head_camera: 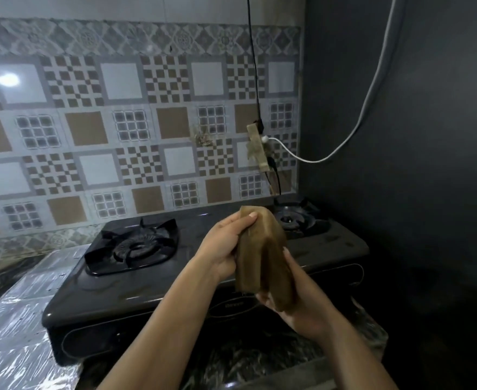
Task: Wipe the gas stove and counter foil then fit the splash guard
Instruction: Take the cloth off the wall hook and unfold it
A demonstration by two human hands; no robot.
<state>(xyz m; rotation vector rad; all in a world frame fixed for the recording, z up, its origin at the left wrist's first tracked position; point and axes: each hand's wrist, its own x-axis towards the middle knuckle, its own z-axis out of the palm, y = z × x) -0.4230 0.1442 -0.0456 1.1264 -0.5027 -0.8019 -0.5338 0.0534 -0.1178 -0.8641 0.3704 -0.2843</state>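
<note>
A black two-burner gas stove [198,280] stands on a counter covered with crinkled silver foil [15,327]. Its left burner [136,247] and right burner [295,219] both carry black pan supports. Above the stove's middle I hold a folded brown cloth [262,257] upright with both hands. My left hand [224,247] grips its upper left edge, thumb on top. My right hand [302,308] grips its lower end from underneath. No splash guard is in view.
A patterned tile wall [119,136] runs behind the stove. A taped power strip [257,147] hangs there with a black cord and a white cable [344,142]. A dark wall [400,164] closes the right side next to the stove.
</note>
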